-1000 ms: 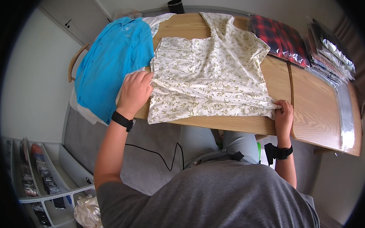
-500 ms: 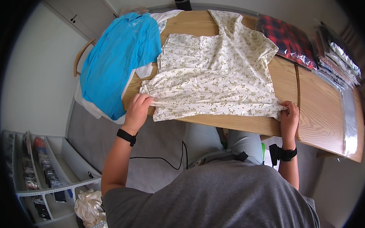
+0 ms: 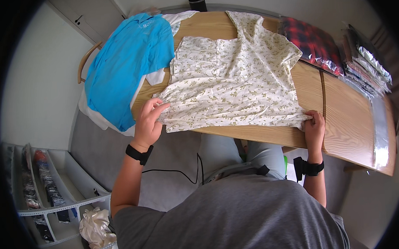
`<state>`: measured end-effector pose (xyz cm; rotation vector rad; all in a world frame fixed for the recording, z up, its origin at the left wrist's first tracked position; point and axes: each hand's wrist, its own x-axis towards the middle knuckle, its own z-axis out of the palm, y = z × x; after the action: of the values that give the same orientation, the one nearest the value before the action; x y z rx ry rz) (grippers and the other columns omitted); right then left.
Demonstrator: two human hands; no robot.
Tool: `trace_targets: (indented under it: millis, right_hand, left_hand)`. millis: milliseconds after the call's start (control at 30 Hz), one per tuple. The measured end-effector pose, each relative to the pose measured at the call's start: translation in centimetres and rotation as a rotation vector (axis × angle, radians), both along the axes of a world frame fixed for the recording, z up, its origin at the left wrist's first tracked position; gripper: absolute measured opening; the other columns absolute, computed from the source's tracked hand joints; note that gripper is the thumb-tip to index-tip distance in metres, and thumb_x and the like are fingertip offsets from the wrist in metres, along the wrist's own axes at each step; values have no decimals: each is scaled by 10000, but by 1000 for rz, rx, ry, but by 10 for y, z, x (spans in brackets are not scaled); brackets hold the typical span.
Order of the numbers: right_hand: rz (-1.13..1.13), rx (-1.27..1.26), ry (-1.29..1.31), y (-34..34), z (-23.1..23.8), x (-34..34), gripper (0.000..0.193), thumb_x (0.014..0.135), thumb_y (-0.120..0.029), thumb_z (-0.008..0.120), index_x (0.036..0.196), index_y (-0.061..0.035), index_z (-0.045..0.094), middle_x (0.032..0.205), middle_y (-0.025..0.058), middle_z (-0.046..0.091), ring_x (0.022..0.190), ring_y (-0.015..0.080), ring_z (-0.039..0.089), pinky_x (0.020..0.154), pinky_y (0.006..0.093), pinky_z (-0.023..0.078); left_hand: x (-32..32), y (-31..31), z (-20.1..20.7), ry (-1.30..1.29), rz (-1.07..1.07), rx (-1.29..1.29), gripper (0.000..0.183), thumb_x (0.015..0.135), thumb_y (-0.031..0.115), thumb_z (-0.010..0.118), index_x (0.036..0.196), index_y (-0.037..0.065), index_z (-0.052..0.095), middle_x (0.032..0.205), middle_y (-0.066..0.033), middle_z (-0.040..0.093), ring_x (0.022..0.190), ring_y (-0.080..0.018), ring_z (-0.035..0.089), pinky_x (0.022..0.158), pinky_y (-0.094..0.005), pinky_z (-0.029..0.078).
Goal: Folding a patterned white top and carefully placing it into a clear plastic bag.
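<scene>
A white blouse (image 3: pixel 233 86) with a green leaf print lies spread on the wooden table (image 3: pixel 312 87), its gathered near edge toward me. At its near left corner is my left hand (image 3: pixel 149 122), fingers stretched out and apart, touching or just above the cloth. My right hand (image 3: pixel 314 127) pinches the near right corner between thumb and fingers. Left of the blouse, a bright blue shirt (image 3: pixel 125 70) lies over white cloth and hangs past the table's edge.
A red-and-black plaid garment in clear plastic (image 3: pixel 311 43) and a stack of bagged garments (image 3: pixel 366 59) lie at the right. Behind the table stands a black bin (image 3: pixel 198 4). A grey shelf rack (image 3: pixel 63 201) holds packets at lower left. A black cable (image 3: pixel 175 172) hangs near my legs.
My left hand has loosened its grip on the blouse's left corner, and its fingers have spread. My right hand still holds the right corner. The whole view has shifted slightly.
</scene>
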<state>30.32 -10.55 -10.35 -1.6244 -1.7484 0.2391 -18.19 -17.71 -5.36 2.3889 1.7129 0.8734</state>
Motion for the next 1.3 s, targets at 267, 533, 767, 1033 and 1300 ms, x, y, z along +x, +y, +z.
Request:
trace_targets:
  millis: [267, 533, 767, 1033, 1300]
  right_hand:
    - [273, 50, -422, -14, 40, -87, 386, 884, -250, 567, 1263, -183, 536, 1334, 84, 494, 1277, 291, 416, 1064, 535, 251]
    - [194, -167, -613, 12, 31, -76, 459, 911, -432, 510, 1359, -344, 464, 1463, 66, 372, 1355, 307, 320, 1062, 524, 266]
    - [457, -476, -417, 48, 81, -55, 537, 907, -416, 545, 1404, -269, 405, 1474, 129, 343, 1363, 363, 297, 1088, 539, 233]
    - [483, -181, -295, 194, 268, -103, 274, 866, -229, 626, 1044, -20, 642, 981, 150, 666, 889, 278, 647, 828, 347, 497]
    - [338, -406, -250, 470, 115, -184, 330, 820, -296, 660, 943, 10, 654, 892, 163, 670, 822, 279, 665, 679, 348, 511]
  left_hand:
    - [37, 39, 2, 251, -76, -349, 626, 895, 402, 542, 1444, 188, 329, 1511, -152, 235, 1403, -339, 188, 1112, -476, 198]
    - [8, 79, -7, 445, -28, -560, 813, 826, 637, 519, 1484, 254, 231, 1558, -114, 99, 1428, -356, 76, 1118, -558, 100]
    - [-24, 115, 21, -5, -234, -709, 709, 877, 446, 598, 1444, 121, 323, 1520, -161, 217, 1417, -319, 161, 1128, -450, 183]
    - [-78, 211, 172, -166, 56, -378, 353, 899, 177, 615, 1209, 17, 554, 1039, -97, 637, 995, -190, 591, 912, -324, 436]
    - [-72, 368, 105, 86, -42, -498, 381, 869, 219, 644, 1186, 24, 561, 1092, -154, 628, 1016, -278, 597, 858, -356, 478]
